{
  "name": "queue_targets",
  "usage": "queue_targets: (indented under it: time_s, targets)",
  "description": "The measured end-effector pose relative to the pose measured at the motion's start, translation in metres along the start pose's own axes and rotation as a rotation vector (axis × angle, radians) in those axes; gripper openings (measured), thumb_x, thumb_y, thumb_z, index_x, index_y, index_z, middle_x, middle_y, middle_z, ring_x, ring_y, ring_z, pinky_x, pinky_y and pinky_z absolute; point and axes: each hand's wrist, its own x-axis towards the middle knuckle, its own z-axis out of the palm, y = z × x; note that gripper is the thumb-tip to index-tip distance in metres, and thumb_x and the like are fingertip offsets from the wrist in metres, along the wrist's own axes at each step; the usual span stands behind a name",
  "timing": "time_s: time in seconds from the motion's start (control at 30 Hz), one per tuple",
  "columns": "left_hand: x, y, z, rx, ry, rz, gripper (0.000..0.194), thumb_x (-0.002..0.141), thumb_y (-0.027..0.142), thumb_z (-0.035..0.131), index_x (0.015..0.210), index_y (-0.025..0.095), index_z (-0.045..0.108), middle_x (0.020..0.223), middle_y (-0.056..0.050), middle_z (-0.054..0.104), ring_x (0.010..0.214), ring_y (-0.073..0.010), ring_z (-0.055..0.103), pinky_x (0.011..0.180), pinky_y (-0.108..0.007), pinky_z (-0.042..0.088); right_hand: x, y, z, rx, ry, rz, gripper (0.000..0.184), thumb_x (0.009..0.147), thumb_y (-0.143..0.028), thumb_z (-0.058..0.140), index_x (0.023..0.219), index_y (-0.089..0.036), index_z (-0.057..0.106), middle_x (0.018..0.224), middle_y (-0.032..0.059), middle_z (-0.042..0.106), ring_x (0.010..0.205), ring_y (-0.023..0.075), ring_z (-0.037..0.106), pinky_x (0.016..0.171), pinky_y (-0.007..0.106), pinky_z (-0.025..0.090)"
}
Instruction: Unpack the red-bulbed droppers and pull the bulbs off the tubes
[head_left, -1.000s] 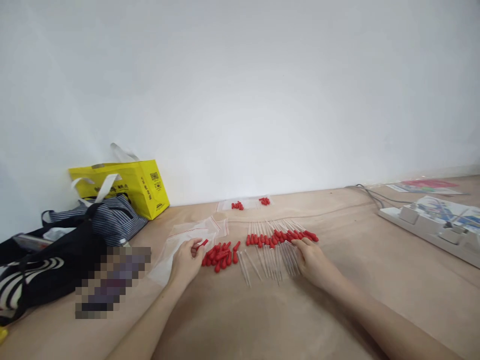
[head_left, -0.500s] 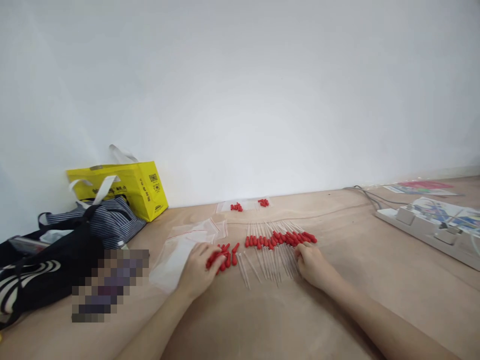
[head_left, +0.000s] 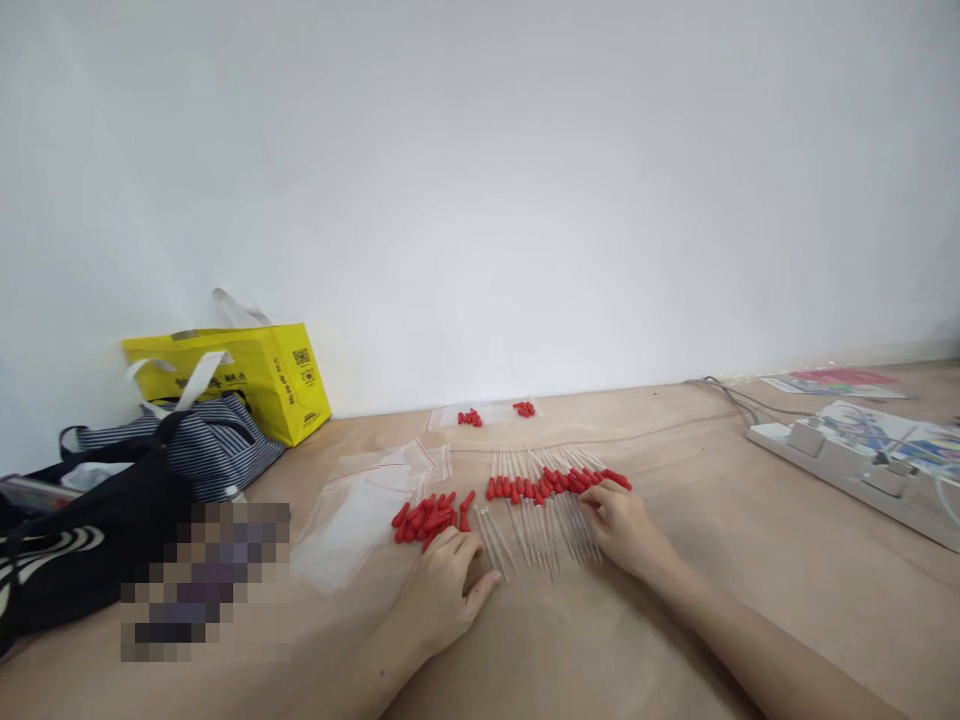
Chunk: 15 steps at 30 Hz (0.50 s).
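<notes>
A row of droppers (head_left: 551,481), red bulbs on clear tubes, lies on the counter (head_left: 540,655), the bulbs on its near side and the tubes pointing toward the wall (head_left: 525,200).

Just in front of the row, loose clear tubes (head_left: 538,535) lie side by side, some slanting. To the left of the row and slightly nearer is a pile of loose red bulbs (head_left: 429,520).

The left hand (head_left: 444,585) is front-left of the row, palm down at the near edge of the pile, with the thumb spread away from the fingers; it is open. The right hand (head_left: 624,525) is at the right front of the row, its fingers curled in beside the loose tubes and bulbs; whether it grips one I cannot tell.

Further left of the row, clear bags with red lines (head_left: 349,530) lie flat and overlapping. Behind the row, near the wall, is another clear bag (head_left: 496,411) with two clusters of red bulbs.

Well to the left of the row are a yellow bag (head_left: 296,385), a striped bag (head_left: 214,445) and a black bag (head_left: 127,530). Well to the right is a white power strip (head_left: 847,470).
</notes>
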Motion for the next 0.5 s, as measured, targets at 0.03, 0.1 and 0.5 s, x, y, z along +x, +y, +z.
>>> queue_targets:
  time_s: [0.03,0.1,0.5]
  targets:
    - [0.001,0.000,0.000,-0.011,-0.001,-0.002,0.012,0.077,0.030,0.049,0.074,0.019,0.047,0.075,-0.003,0.056,0.074,-0.0190,0.051,0.065,-0.031,0.041,0.002,-0.001,-0.002,-0.010,0.017,0.023,0.020,0.076,-0.016,0.042,0.076,-0.018,0.062,0.081,0.0057,0.060,0.078,0.0164,0.055,0.071,0.025,0.037]
    - [0.002,0.000,-0.001,-0.040,-0.003,-0.001,0.010,0.078,0.027,0.047,0.073,0.019,0.046,0.074,-0.003,0.055,0.074,-0.0184,0.050,0.065,-0.031,0.041,0.009,-0.002,-0.007,-0.044,0.042,0.077,0.020,0.077,-0.019,0.042,0.078,-0.018,0.062,0.083,0.0054,0.060,0.080,0.0163,0.054,0.072,0.025,0.036]
    - [0.003,-0.003,-0.003,-0.136,0.066,0.047,0.005,0.076,0.019,0.047,0.072,0.020,0.045,0.080,-0.004,0.058,0.084,-0.0203,0.051,0.070,-0.034,0.043,0.050,-0.006,-0.001,-0.345,0.029,0.269,0.027,0.077,-0.030,0.044,0.069,-0.016,0.066,0.082,0.0124,0.061,0.087,0.0245,0.051,0.072,0.036,0.032]
